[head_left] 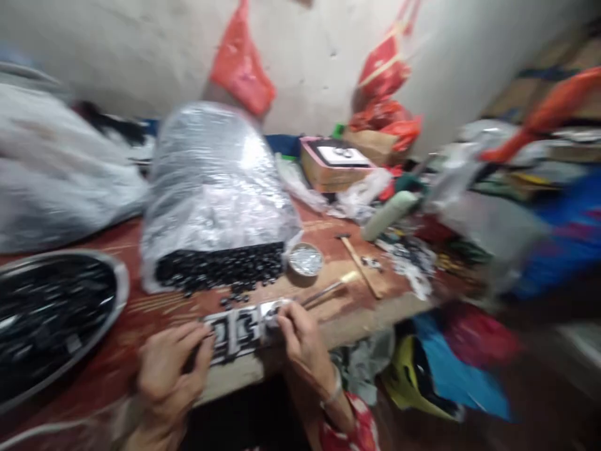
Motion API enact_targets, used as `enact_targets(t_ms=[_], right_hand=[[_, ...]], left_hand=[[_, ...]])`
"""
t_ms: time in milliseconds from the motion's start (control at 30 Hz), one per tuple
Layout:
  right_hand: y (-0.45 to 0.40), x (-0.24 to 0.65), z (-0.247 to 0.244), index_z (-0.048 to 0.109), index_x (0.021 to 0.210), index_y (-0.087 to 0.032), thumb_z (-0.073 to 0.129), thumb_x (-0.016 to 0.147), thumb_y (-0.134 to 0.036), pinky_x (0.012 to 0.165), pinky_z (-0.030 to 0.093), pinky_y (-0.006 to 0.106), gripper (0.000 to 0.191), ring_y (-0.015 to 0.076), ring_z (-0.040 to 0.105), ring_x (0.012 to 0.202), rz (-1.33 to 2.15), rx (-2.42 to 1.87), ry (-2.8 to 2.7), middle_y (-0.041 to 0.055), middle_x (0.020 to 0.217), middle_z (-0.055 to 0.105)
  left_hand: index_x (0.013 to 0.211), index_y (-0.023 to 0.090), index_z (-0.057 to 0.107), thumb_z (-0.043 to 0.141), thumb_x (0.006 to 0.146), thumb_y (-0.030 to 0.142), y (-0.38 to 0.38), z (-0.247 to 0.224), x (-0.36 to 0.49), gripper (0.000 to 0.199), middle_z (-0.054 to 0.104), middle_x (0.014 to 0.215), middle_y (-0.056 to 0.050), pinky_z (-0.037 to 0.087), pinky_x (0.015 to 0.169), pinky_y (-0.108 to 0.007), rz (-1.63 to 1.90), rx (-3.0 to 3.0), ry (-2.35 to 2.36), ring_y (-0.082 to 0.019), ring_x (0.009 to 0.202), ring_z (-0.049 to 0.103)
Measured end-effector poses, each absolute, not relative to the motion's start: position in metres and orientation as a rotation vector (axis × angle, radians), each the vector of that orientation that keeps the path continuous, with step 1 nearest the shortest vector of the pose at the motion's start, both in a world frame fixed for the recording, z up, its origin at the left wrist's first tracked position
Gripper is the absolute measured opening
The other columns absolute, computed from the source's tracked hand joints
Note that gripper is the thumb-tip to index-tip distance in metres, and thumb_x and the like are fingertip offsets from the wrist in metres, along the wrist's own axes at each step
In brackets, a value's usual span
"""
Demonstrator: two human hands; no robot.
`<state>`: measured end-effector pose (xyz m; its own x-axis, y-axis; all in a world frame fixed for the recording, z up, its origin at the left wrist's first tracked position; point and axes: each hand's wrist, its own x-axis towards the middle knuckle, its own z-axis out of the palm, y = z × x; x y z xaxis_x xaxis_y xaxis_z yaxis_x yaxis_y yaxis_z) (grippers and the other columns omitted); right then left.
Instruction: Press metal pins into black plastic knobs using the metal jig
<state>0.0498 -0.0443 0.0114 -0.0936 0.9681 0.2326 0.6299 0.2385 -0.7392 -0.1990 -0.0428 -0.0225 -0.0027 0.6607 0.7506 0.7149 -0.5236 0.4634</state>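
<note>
At the table's front edge, my left hand [174, 369] has its thumb and fingers pinched by the left end of a white strip holding black parts [235, 332]. Whatever sits in that pinch is too blurred to make out. At the strip's other end my right hand [305, 344] is closed, thumb against fingertips, around something small and unclear. Just beyond the strip lies a spill of small shiny black pieces [225, 266], spreading from the mouth of a large clear plastic bag [211, 169]. A round tin [305, 262] of small silvery pieces stands beside the spill.
A thin metal rod with a yellowish end [331, 289] and a wooden-handled hammer [360, 266] lie to the right. On the left sits a metal-rimmed basin [123, 282] of black parts. Behind are a box [328, 175] and a pale green cylinder [389, 215].
</note>
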Motion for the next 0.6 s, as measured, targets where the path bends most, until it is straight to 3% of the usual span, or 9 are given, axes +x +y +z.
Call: enact_targets(t_ms=[100,233,400,600], right_hand=[[-0.06,0.039,0.003,0.05,0.086,-0.024,0.042,0.107,-0.029,0.069,0.04,0.023,0.023,0.0123,0.051,0.072,0.904,-1.348,-1.725,-0.0033,0.078,0.052],[-0.072,0.023,-0.008,0.051,0.091,-0.023,0.041,0.107,-0.03,0.068,0.04,0.023,0.021,0.0123,0.051,0.072,1.03,-1.264,-1.802,-0.0023,0.081,0.053],[-0.077,0.011,-0.015,0.052,0.092,-0.023,0.041,0.106,-0.025,0.068,0.042,0.023,0.018,0.0124,0.054,0.073,0.958,-1.2,-1.939,-0.001,0.083,0.056],[-0.077,0.014,-0.019,0.054,0.094,-0.023,0.044,0.105,-0.018,0.065,0.043,0.023,0.015,0.0125,0.056,0.072,0.862,-1.131,-2.006,-0.0008,0.083,0.057]], left_hand=[[0.104,0.021,0.07,0.067,0.09,0.011,-0.062,-0.014,-0.187,0.017,0.075,0.097,-0.005,0.052,0.084,-0.035,-1.568,-2.357,-1.527,-0.02,0.091,0.069],[0.115,0.02,0.066,0.063,0.094,0.011,-0.076,-0.01,-0.169,0.023,0.074,0.1,-0.006,0.053,0.088,-0.033,-1.646,-2.563,-1.603,-0.019,0.095,0.069],[0.103,0.019,0.065,0.056,0.098,0.011,-0.086,-0.016,-0.168,0.014,0.069,0.089,-0.004,0.052,0.074,-0.025,-1.797,-2.634,-1.738,-0.015,0.082,0.066],[0.095,0.019,0.061,0.048,0.101,0.01,-0.089,-0.021,-0.185,0.017,0.063,0.081,-0.003,0.045,0.069,-0.027,-1.349,-2.786,-1.746,-0.016,0.076,0.059]])
